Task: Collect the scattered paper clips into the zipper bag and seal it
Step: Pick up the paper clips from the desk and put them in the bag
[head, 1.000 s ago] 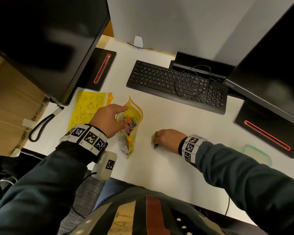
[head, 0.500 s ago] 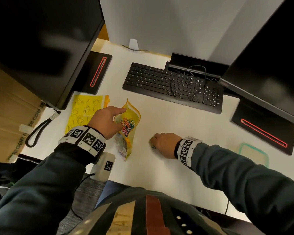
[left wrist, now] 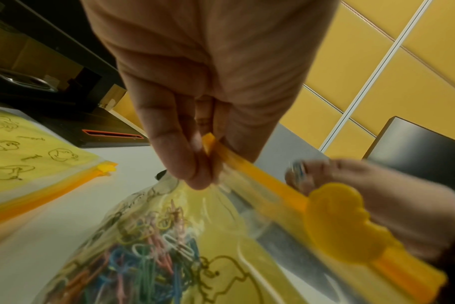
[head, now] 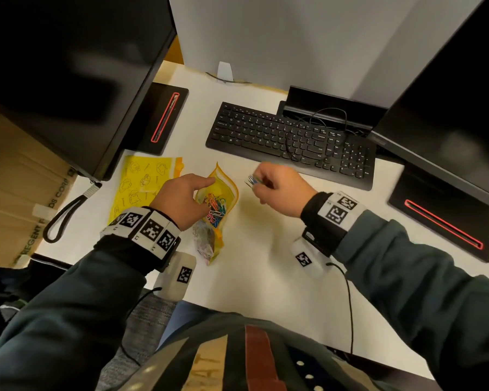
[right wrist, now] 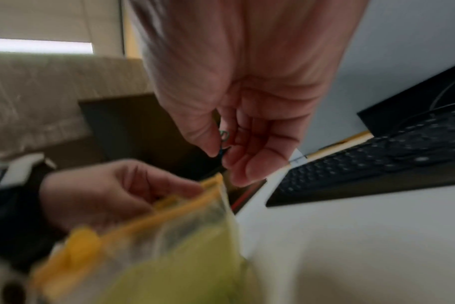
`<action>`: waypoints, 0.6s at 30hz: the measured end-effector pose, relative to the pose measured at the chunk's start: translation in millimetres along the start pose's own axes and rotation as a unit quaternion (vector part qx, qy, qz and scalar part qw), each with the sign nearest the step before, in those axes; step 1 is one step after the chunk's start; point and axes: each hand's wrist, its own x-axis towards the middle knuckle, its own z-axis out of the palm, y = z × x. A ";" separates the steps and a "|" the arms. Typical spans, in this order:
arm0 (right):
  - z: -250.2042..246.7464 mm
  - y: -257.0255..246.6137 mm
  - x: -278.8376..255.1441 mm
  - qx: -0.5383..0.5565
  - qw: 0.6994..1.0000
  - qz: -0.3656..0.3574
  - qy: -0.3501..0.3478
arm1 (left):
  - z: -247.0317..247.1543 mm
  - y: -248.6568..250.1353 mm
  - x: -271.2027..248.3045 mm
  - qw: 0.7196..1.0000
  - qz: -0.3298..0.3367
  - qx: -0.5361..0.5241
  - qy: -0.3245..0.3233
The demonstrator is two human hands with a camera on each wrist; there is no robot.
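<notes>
A yellow zipper bag (head: 229, 193) stands on the white desk with its mouth open, and a heap of coloured paper clips (head: 215, 208) lies inside it. My left hand (head: 181, 197) pinches the bag's orange zip edge (left wrist: 237, 160) and holds the mouth open. The orange slider (left wrist: 335, 218) sits further along the zip. My right hand (head: 277, 187) hovers just right of the bag's mouth, above the desk, and pinches a few paper clips (head: 253, 180) between thumb and fingers. These clips (right wrist: 223, 142) show in the right wrist view, which is blurred.
A second yellow zipper bag (head: 144, 179) lies flat to the left. A black keyboard (head: 291, 139) sits behind the hands. Monitor bases (head: 164, 117) (head: 446, 221) flank the desk (head: 266, 277), with dark monitors overhead. A black strap (head: 62, 218) lies at the left edge.
My right hand has lifted off the desk with clips pinched in it and moved up and toward the bag's mouth. My left hand still holds the bag open.
</notes>
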 end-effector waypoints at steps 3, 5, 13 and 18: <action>1.2 -23.2 12.2 0.014 1.000 -0.016 -0.004 | 4.1 1.1 1.3 1.000 -0.002 -0.001 0.005; 11.0 -28.0 19.7 -0.032 0.999 -0.013 -0.026 | 7.1 1.6 1.5 1.000 -0.009 -0.008 0.016; 24.4 -15.6 19.1 0.042 0.999 0.030 0.012 | 16.5 -4.2 -3.5 0.997 -0.019 -0.056 0.040; 24.3 -8.3 -1.0 0.102 0.989 0.096 0.056 | 25.2 0.8 -5.8 0.986 -0.040 -0.140 0.077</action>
